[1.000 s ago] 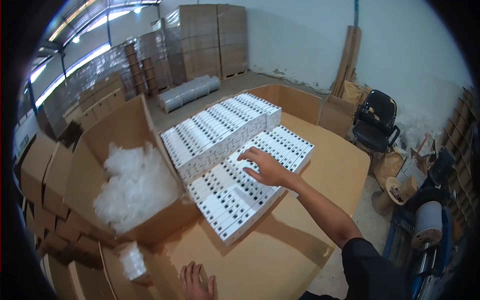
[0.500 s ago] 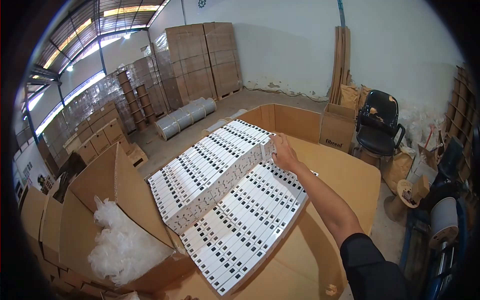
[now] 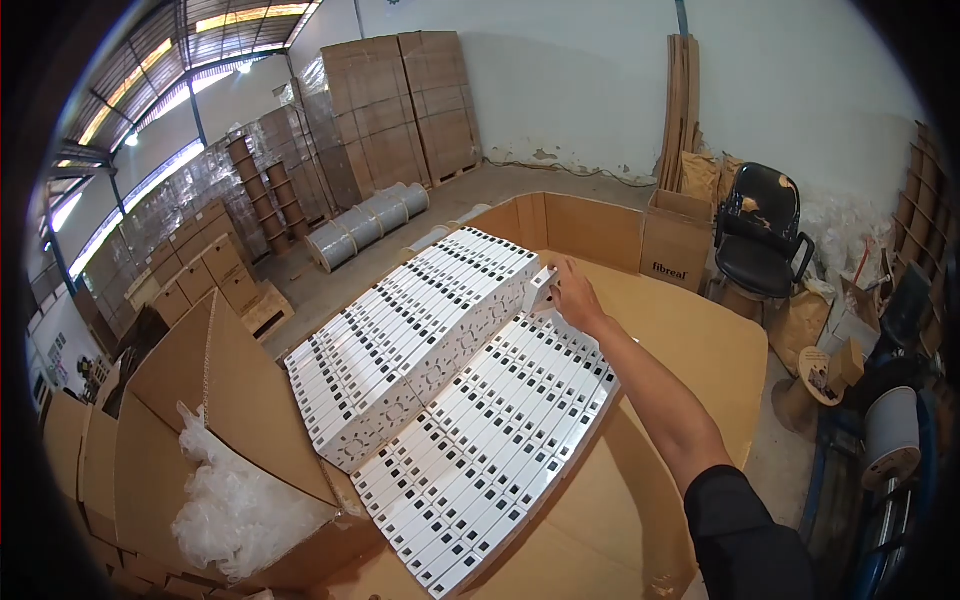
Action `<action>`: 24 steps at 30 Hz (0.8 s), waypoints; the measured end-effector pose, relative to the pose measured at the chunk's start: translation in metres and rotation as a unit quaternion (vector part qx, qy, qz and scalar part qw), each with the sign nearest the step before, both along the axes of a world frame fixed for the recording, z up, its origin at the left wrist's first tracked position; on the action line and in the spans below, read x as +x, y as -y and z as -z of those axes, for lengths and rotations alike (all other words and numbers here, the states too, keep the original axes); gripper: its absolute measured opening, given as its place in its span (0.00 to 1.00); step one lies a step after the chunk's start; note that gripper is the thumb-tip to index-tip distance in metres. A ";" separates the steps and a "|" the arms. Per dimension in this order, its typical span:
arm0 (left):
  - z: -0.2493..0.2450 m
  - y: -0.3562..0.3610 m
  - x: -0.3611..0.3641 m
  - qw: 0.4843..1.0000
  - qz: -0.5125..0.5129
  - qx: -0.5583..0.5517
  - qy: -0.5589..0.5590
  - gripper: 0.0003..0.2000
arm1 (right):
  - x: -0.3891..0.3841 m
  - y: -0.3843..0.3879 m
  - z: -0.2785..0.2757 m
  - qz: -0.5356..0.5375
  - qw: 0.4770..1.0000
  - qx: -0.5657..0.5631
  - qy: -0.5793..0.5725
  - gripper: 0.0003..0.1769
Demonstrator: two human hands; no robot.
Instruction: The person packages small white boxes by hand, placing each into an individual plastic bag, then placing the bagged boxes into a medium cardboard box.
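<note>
My right hand (image 3: 575, 298) pinches one white plastic box (image 3: 540, 288) at the far right end of the raised stack. This box stands slightly apart from its neighbours. Many slim white plastic boxes are packed on edge in rows, forming a taller stack (image 3: 410, 335) behind and a lower layer (image 3: 490, 430) in front. Small dark square openings line their upper edges, and round cut-out patterns show on the taller stack's front face. The left hand cannot be made out in this view.
The boxes rest on a large cardboard surface (image 3: 690, 350) with a raised rim. At left, an open carton (image 3: 270, 420) holds crumpled clear plastic (image 3: 240, 510). Beyond stand a black chair (image 3: 757, 235), a smaller carton (image 3: 676, 240) and wrapped grey rolls (image 3: 370, 225).
My right hand has drawn the end white box slightly away from the taller stack, opening a gap. The view has shifted a little.
</note>
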State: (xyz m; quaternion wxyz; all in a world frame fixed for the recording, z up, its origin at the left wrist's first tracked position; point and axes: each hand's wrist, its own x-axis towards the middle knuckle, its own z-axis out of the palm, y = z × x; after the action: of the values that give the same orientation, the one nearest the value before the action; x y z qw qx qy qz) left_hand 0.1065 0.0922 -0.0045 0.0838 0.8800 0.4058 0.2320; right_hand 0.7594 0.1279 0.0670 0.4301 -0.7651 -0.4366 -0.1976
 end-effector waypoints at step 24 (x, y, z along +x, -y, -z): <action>0.012 -0.003 -0.008 0.998 -0.025 -0.007 0.055 0.20 | -0.206 0.069 -0.041 -0.184 0.978 0.084 -0.053 0.17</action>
State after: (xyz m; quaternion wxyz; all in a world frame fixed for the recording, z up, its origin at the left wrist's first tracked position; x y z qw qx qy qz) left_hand 0.0985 0.0948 -0.0169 0.1059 0.8548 0.4244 0.2793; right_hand 0.5530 0.0587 0.1075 0.5441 -0.6421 -0.5287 -0.1104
